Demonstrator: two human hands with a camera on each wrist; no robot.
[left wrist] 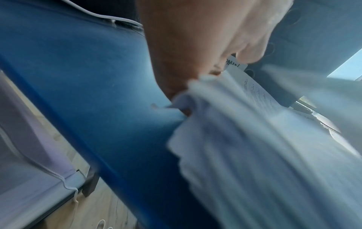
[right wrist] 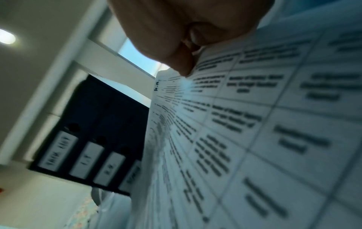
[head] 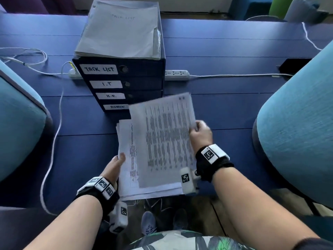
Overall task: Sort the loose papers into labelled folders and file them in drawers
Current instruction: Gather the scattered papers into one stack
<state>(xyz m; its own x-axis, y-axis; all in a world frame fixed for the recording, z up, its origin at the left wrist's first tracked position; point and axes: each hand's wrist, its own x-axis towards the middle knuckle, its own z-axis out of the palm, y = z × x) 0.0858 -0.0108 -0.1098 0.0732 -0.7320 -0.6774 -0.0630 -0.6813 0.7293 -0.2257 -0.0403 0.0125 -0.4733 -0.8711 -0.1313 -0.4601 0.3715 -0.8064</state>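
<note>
A stack of loose printed papers hangs over the near edge of the blue table, and my left hand grips its left edge, thumb on top. The same stack fills the left wrist view, blurred. My right hand pinches the right edge of a top sheet printed with a table, lifted off the stack and marked "H.R" at its corner. That sheet fills the right wrist view. A dark drawer unit stands behind, labelled TASK LIST, I.T, H.R and ADMIN, all drawers closed. A grey folder lies on top.
Two teal chair backs flank me, one at the left and one at the right. A white power strip and cables lie on the blue table. A black phone rests at the far right.
</note>
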